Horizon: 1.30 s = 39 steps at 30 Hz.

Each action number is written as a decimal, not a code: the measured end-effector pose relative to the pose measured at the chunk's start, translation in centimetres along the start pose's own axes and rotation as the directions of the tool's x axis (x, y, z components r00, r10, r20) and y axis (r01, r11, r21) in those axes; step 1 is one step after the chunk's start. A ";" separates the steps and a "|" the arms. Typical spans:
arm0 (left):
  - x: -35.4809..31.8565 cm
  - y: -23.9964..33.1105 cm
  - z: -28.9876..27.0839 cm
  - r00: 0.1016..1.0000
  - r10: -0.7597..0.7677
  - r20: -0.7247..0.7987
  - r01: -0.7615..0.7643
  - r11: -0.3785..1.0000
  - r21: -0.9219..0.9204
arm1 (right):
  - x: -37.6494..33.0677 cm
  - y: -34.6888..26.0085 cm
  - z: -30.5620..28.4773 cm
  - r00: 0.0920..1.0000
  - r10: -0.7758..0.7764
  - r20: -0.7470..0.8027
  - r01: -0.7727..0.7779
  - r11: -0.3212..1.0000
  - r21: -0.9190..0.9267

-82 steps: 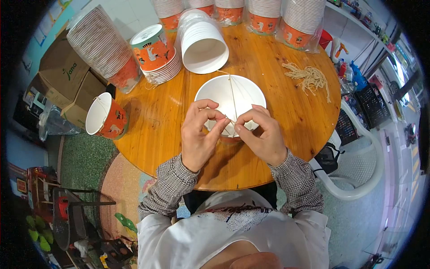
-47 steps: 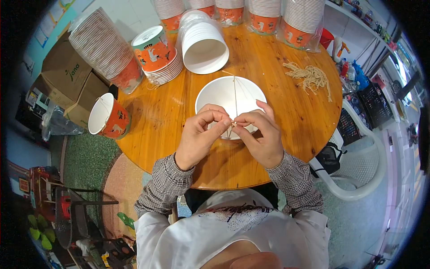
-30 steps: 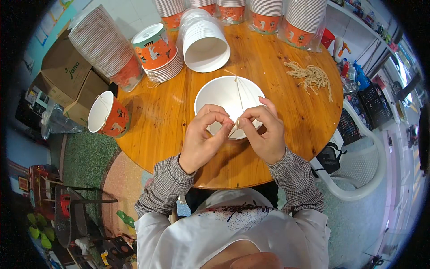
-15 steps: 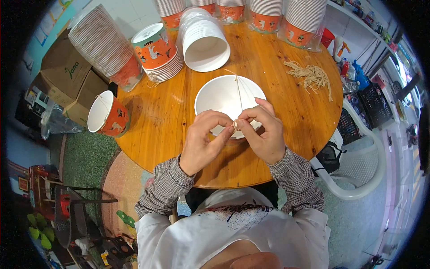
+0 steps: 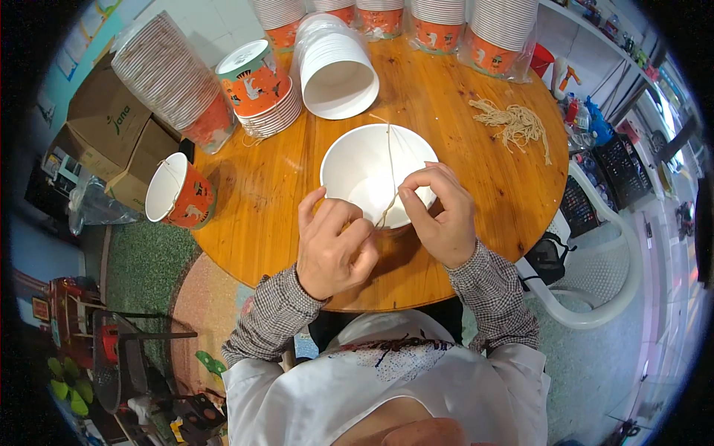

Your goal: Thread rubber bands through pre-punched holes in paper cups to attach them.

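Note:
In the middle of the table stands a white paper bucket (image 5: 346,167), its mouth facing up toward me. A thin beige string (image 5: 391,160) crosses the opening from the far rim to the near rim, where it bends into a small twist. My left hand (image 5: 336,244) is at the near left of the rim, fingers curled, thumb and forefinger closed by the string's near end. My right hand (image 5: 445,215) is over the near right rim, thumb and forefinger pinched beside the string. The bits of string in the fingertips are mostly hidden.
An orange bucket with a string (image 5: 192,197) stands at the table's left. Behind are a stack of orange buckets (image 5: 256,85), a wrapped white stack on its side (image 5: 338,78) and several tall stacks. A bundle of loose strings (image 5: 513,125) lies right; a white chair (image 5: 595,275) is beyond the edge.
My hands were together at the near rim, pinching the string. Now they are apart: the left has moved down and left, the right slightly right. The string sags into a curve.

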State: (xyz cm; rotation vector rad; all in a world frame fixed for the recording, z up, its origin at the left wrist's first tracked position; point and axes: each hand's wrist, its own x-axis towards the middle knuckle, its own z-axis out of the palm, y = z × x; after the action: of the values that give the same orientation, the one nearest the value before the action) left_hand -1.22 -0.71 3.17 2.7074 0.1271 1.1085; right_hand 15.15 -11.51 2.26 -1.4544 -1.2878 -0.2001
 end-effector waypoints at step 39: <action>-0.1 1.8 0.7 0.994 -0.081 0.075 0.100 0.953 -0.288 | 2.2 0.2 -6.2 0.941 -0.215 0.260 0.287 0.916 -0.279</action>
State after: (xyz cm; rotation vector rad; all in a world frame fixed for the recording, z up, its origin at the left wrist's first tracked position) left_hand -0.78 -2.61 3.06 2.4444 0.0707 0.9343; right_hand 19.31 -15.06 5.96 -1.6079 -1.6913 -0.4401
